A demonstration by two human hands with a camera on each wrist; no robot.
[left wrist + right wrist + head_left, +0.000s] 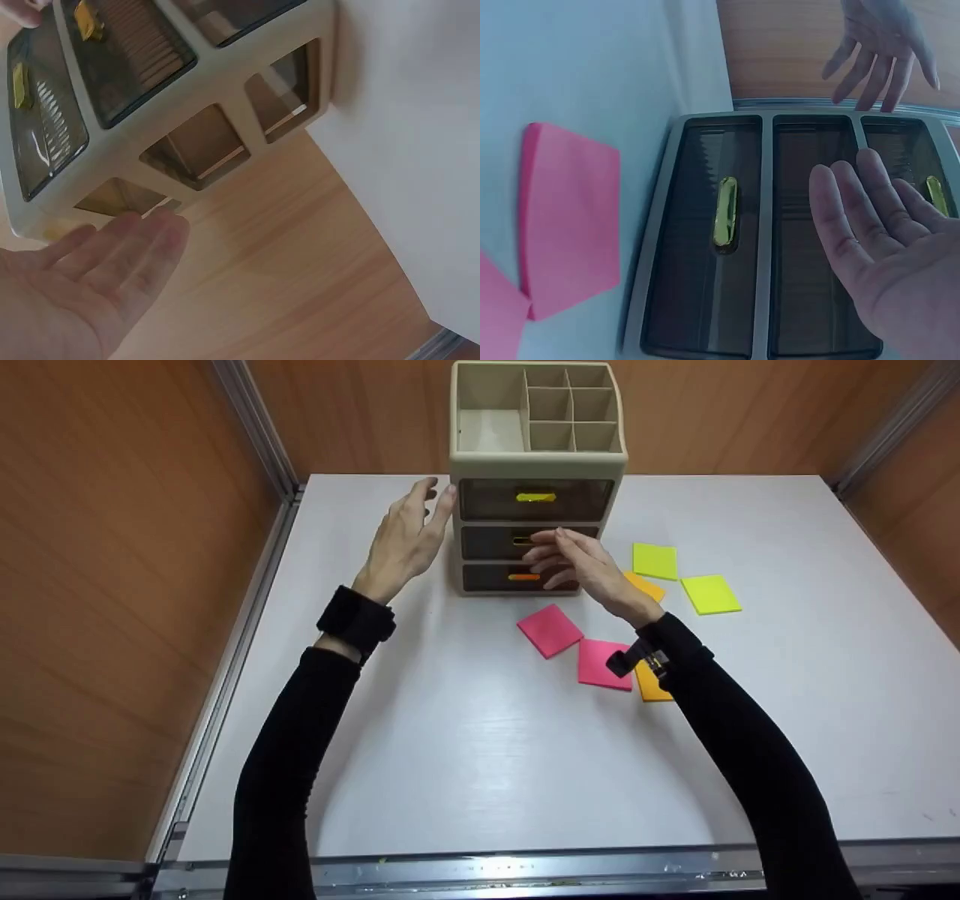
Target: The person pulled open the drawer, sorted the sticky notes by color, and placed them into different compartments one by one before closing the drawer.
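Both arms in black sleeves reach forward over the white desk [465, 750] toward a beige drawer organiser [537, 465] that stands at the far middle of it. The left hand [405, 540] is raised beside the organiser's left upper corner, palm turned toward it, its fingers [439, 506] straight and slightly spread; the fingertips are at or just short of the corner at the level of the top drawer [535, 499], and whether they touch cannot be told; the hand holds nothing. The left wrist view shows the same open palm beside the organiser's side wall. The right hand [581, 566] is held in front of the middle drawer [495, 542], palm facing the drawer fronts, fingers [547, 540] loosely extended and close together, the tips near that drawer's handle; in the right wrist view the palm is open and grips nothing. All three dark, see-through drawers look closed; the bottom drawer [517, 578] has an orange handle and the top one a yellow handle. On the desk to the right of and in front of the organiser lie sticky-note pads: two pink pads [550, 630], two yellow-green pads [655, 561], and orange pads [649, 684] partly hidden by the right wrist. No writing or brand can be read anywhere.
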